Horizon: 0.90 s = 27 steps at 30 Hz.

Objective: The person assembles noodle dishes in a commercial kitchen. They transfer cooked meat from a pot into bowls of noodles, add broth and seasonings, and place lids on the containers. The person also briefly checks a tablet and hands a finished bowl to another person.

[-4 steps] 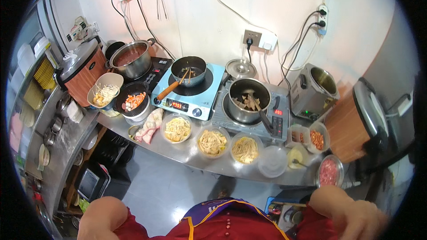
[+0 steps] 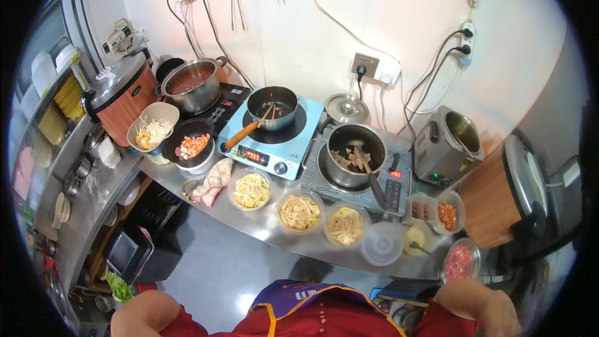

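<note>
Of my left arm only a bent forearm (image 2: 146,312) shows at the lower left; the hand itself is outside the picture. My right hand (image 2: 501,323) is cut off at the lower right edge, below the steel bowl of pink minced meat (image 2: 460,261), and its fingers do not show. On the counter in front of me stand tubs of noodles (image 2: 299,213). Behind them a steel pot (image 2: 357,156) with meat pieces and a ladle (image 2: 373,181) sits on a grey induction cooker. A wooden-handled pan (image 2: 272,109) with chopsticks rests on a blue cooker (image 2: 298,162).
At the left are a large pot of reddish liquid (image 2: 192,81), a bowl of chopped orange and white pieces (image 2: 192,147), a cloth (image 2: 215,182) and a wood-patterned bucket (image 2: 125,103). A steel fryer (image 2: 448,146) and another bucket (image 2: 493,193) stand at the right.
My right hand has dropped toward the lower edge, so its fingers no longer show. The view has tilted slightly, moving the counter lower in the picture. The pots and tubs have stayed in place.
</note>
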Each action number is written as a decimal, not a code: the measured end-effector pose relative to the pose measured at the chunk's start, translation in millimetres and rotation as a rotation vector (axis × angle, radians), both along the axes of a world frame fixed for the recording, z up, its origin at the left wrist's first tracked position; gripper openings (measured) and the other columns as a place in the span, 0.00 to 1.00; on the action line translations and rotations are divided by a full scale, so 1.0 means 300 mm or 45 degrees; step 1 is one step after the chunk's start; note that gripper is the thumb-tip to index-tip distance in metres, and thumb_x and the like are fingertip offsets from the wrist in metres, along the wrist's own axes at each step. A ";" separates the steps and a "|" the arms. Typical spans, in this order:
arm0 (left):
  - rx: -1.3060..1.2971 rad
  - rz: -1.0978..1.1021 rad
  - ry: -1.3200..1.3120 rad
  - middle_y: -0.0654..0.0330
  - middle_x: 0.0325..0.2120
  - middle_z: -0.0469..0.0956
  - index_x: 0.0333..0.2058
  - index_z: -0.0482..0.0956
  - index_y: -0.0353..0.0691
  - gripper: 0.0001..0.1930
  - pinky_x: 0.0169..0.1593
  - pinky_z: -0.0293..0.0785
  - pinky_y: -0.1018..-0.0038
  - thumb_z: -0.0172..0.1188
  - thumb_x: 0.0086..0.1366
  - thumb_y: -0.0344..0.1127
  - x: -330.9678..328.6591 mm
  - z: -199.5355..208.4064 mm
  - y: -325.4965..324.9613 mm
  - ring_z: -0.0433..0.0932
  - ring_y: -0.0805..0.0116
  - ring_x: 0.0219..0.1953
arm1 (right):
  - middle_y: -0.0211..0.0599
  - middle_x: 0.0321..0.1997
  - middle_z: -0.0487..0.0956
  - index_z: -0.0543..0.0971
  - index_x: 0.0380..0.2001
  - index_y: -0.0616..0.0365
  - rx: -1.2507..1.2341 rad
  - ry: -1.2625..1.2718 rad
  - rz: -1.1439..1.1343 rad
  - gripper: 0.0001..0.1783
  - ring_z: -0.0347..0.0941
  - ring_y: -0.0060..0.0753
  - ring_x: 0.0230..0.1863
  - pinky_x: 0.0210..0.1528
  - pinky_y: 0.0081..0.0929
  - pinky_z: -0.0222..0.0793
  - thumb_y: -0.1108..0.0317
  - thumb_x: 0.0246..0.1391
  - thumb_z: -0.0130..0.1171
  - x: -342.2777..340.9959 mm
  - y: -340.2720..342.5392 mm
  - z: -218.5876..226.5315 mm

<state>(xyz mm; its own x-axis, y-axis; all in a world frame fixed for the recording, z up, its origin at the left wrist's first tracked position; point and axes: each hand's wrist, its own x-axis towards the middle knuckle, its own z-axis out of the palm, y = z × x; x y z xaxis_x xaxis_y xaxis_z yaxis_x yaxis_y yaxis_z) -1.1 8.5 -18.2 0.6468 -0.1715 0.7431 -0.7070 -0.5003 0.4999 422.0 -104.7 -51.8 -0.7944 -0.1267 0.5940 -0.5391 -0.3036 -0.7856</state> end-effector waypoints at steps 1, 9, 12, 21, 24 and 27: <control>-0.006 -0.047 0.015 0.61 0.60 0.67 0.59 0.67 0.48 0.22 0.59 0.63 0.49 0.47 0.69 0.44 -0.018 -0.014 0.015 0.68 0.69 0.60 | 0.44 0.65 0.63 0.60 0.63 0.64 0.137 -0.062 -0.139 0.28 0.57 0.46 0.64 0.64 0.42 0.48 0.60 0.64 0.48 0.017 0.077 -0.022; -1.344 0.061 0.886 0.50 0.52 0.73 0.57 0.67 0.34 0.27 0.57 0.66 0.67 0.54 0.67 0.49 -0.026 -0.742 0.301 0.70 0.62 0.56 | 0.45 0.47 0.79 0.68 0.59 0.65 0.172 -1.009 -0.956 0.24 0.76 0.40 0.49 0.52 0.30 0.70 0.70 0.60 0.53 -0.137 0.460 -0.237; -1.635 0.155 1.191 0.60 0.47 0.74 0.61 0.62 0.36 0.27 0.54 0.67 0.77 0.53 0.69 0.46 -0.019 -0.974 0.211 0.71 0.73 0.50 | 0.42 0.46 0.79 0.68 0.58 0.67 -0.077 -1.197 -0.940 0.22 0.77 0.32 0.47 0.50 0.24 0.70 0.73 0.60 0.51 -0.312 0.529 -0.358; -1.521 1.146 0.860 0.55 0.53 0.71 0.59 0.65 0.38 0.22 0.59 0.63 0.72 0.47 0.72 0.44 -0.156 -1.171 -0.291 0.68 0.65 0.56 | 0.48 0.33 0.80 0.73 0.49 0.69 -0.087 -1.271 -0.826 0.16 0.78 0.34 0.30 0.35 0.26 0.75 0.74 0.60 0.49 -0.928 0.660 -0.641; -1.569 1.428 0.715 0.53 0.54 0.71 0.58 0.66 0.37 0.23 0.59 0.63 0.70 0.46 0.72 0.46 -0.363 -1.186 -0.502 0.69 0.62 0.56 | 0.46 0.31 0.80 0.73 0.49 0.68 0.048 -1.279 -0.732 0.15 0.79 0.34 0.28 0.34 0.26 0.75 0.73 0.61 0.48 -1.201 0.618 -0.689; -1.686 1.643 0.591 0.52 0.53 0.71 0.58 0.65 0.37 0.24 0.58 0.65 0.69 0.47 0.71 0.46 -0.577 -1.174 -0.812 0.69 0.60 0.56 | 0.42 0.35 0.80 0.73 0.52 0.66 0.090 -1.171 -0.345 0.17 0.79 0.31 0.35 0.38 0.24 0.74 0.72 0.62 0.49 -1.528 0.468 -0.800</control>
